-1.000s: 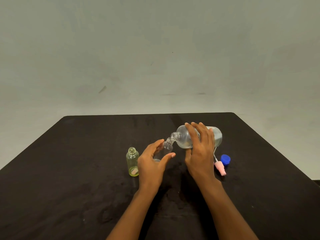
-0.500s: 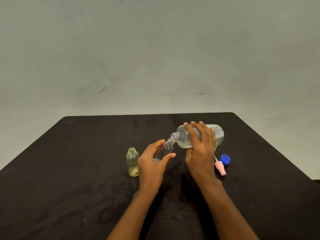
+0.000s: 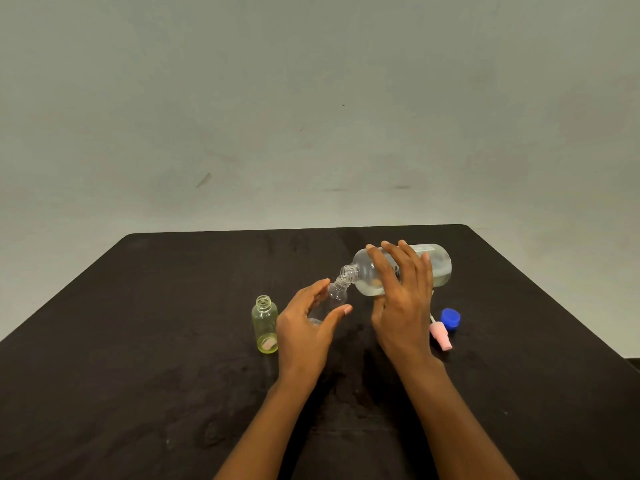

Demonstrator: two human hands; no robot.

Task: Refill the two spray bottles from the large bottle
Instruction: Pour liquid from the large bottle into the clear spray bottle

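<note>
Nearest the camera, the small clear spray bottle [image 3: 335, 299] is gripped low on its body by the left hand [image 3: 304, 336], thumb and fingers curled round it, with its open neck leaned toward the right. Just beside it, the right hand [image 3: 403, 306] is wrapped over the large bottle [image 3: 438, 268], fingers spread across the top and thumb beneath. That bottle is held nearly on its side, and its mouth is set against the small bottle's mouth. Whether liquid is running cannot be told.

The pour is best done slowly: the 2 mouths should be kept touching and lined up, the large bottle's base raised only a little at a time, and the small bottle steadied so that nothing is spilled onto the black table [image 3: 138, 341]. The level in the small bottle should be watched, since so narrow a neck is easily overfilled.

To the left, the yellow spray bottle [image 3: 265, 323] stands upright and uncapped. To the right lie a pink spray head [image 3: 440, 336] and a blue cap [image 3: 450, 319], touching or nearly so.

Compared with 1 second ago, the large bottle's base has been lifted slightly and shifted right; everything else is unchanged.
</note>
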